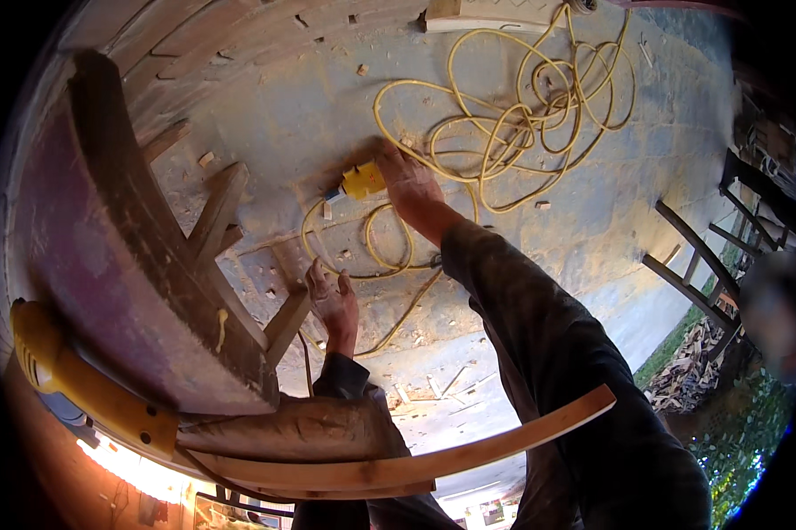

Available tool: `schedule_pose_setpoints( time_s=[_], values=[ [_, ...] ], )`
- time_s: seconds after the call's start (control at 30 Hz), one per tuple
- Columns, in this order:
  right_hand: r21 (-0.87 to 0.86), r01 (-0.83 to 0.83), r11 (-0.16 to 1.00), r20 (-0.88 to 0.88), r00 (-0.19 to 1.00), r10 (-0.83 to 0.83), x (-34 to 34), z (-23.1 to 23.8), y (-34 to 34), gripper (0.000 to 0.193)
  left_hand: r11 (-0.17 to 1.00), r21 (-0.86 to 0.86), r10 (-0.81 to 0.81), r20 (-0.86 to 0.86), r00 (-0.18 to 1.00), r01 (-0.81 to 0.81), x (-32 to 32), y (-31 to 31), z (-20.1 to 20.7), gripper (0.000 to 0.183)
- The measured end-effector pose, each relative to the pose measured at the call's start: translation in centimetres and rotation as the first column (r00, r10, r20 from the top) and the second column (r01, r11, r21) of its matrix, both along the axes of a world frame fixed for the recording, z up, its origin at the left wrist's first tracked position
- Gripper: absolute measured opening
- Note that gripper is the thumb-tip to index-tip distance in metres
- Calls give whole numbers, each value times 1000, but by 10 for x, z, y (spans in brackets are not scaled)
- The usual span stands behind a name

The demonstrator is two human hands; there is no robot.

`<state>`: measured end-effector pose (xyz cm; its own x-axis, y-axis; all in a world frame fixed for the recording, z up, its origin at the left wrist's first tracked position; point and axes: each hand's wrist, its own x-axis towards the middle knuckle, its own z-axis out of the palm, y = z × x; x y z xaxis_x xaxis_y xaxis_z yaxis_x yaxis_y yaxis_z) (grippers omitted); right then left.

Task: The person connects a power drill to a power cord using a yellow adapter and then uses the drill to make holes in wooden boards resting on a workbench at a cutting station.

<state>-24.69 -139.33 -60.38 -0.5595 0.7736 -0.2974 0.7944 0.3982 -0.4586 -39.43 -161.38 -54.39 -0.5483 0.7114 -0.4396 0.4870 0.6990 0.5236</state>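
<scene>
My right hand [409, 184] reaches down to the floor and grips a yellow box-shaped block [363, 180]. A small blue and white piece [334, 196] sits at the block's left end; I cannot make out what it is. Close by, a yellow cord [398, 265] lies in loops on the floor. My left hand [334, 307] is nearer to me, over the cord beside a wooden bench leg [288, 327]. Its fingers are apart, and nothing shows in them.
A larger tangle of yellow cord [526, 124] spreads beyond my right hand. At left stands a wooden bench [177, 247] with a yellow-bodied power tool [98, 389] nearby. A long wooden strip [469, 446] crosses in front of me. Wood scraps [433, 386] litter the floor.
</scene>
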Motion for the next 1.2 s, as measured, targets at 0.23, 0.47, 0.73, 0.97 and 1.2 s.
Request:
schedule_pose_setpoints(
  time_s=[0.23, 0.47, 0.73, 0.97, 1.2],
  values=[
    [187, -168, 968, -6, 985, 172, 14, -27, -10, 34, 979, 56, -177, -260, 949, 197, -15, 73, -12, 71],
    [-157, -145, 977, -175, 978, 117, 58, 22, -35, 29, 832, -34, -552, -137, 822, 553, -18, 49, -42, 62],
    [-770, -237, 593, -152, 970, 191, 126, 176, -65, 44, 973, -205, 101, 788, 608, 103, 25, -108, 93, 34],
    [-993, 29, 114, 10, 987, -163, 173, 375, -133, 50, 887, -438, 310, 802, 510, 149, 46, -75, 341, 32],
    [-882, -225, 414, -225, 973, 50, 157, 519, -170, 44, 934, -175, -69, 768, 636, 311, 24, -71, 482, 36]
  ],
)
